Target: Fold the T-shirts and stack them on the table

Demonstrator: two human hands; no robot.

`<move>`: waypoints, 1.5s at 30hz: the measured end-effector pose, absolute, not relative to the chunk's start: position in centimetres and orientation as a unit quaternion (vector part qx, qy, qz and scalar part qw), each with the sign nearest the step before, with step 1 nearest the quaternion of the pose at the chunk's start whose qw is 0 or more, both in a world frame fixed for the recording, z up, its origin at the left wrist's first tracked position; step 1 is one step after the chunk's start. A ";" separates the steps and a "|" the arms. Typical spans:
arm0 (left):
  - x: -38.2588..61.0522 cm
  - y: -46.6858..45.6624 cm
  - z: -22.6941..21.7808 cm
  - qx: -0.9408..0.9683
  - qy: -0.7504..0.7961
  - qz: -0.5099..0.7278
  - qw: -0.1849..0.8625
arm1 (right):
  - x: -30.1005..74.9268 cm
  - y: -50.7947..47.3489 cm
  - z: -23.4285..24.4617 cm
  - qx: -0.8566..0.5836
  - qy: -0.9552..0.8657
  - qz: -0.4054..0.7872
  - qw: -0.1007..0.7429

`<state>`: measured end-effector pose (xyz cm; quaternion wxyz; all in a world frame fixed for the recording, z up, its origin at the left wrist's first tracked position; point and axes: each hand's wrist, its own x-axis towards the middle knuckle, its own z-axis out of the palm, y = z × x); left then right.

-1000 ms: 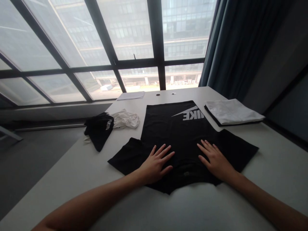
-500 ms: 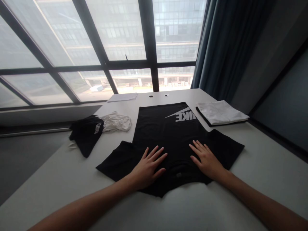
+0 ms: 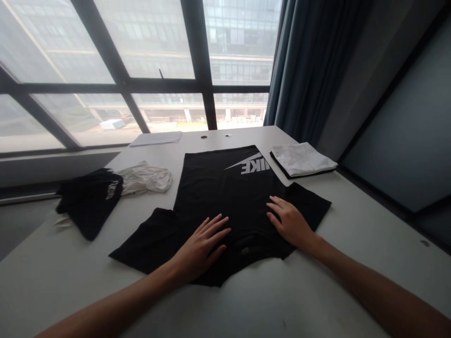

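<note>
Your left hand point(image 3: 199, 246) flat, fingers spread, pressing black T-shirt point(image 3: 225, 192) near collar. Your right hand point(image 3: 289, 223) likewise flat, spread, on shirt. Shirt lies face up, mid table point(image 3: 369, 234). Folded white shirt point(image 3: 302, 158) at far right.

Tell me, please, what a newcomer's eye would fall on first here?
A black Nike T-shirt lies spread flat on the white table, with the left hand and right hand flat on it near the collar. A folded white garment sits at far right; a crumpled black garment and a crumpled white garment lie at left.
</note>
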<state>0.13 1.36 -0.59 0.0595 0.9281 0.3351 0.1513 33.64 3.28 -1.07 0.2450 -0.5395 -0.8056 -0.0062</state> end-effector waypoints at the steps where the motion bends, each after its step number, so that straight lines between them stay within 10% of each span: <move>1: 0.1 1.5 -0.7 0.929 0.331 0.158 0.058 | 34.5 3.8 -0.6 -0.554 -0.791 -0.004 0.258; 22: 0.3 1.6 -0.7 0.931 0.318 0.165 0.070 | 50.1 6.5 -3.2 -0.794 -0.595 -0.097 0.078; 45: -0.2 2.2 -1.6 0.933 0.330 0.123 0.078 | 42.4 4.3 1.4 -0.638 -0.585 0.012 0.501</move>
